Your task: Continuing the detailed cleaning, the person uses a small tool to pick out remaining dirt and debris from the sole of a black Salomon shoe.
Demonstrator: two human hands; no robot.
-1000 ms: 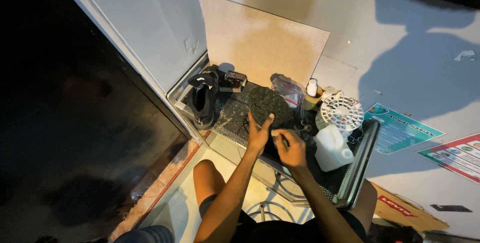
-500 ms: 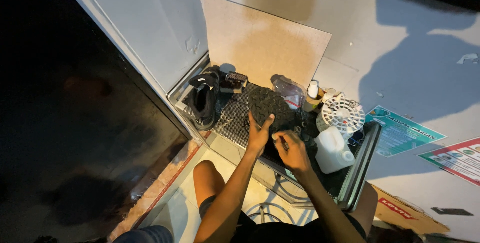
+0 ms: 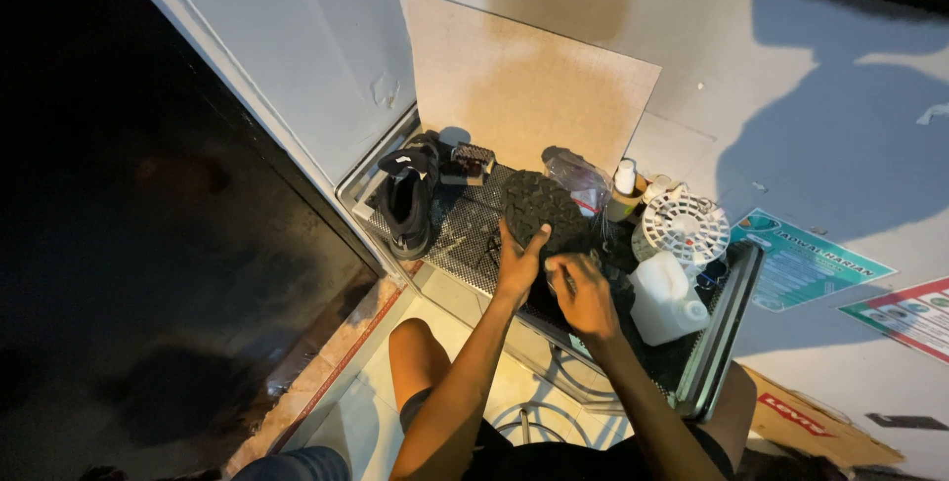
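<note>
My left hand [image 3: 516, 265] grips a black shoe [image 3: 540, 210] by its near edge, and the shoe's knobbly sole faces up. It rests over a dark mesh tray [image 3: 457, 234]. My right hand [image 3: 583, 295] is just to the right, fingers curled around a small object I cannot make out, close against the shoe. The second black shoe [image 3: 406, 196] lies on the tray's left end, with a small scrubbing brush [image 3: 473, 159] beside it.
On the tray's right end are a white plastic jug [image 3: 664, 299], a white round slotted disc [image 3: 685, 226], a small bottle [image 3: 624, 184] and a clear plastic bag [image 3: 578, 174]. A tan board [image 3: 524, 86] leans on the wall behind. My bare knee [image 3: 415, 343] is below.
The shoe in my left hand has tilted so its sole shows more fully. My right hand has shifted slightly down and right against it.
</note>
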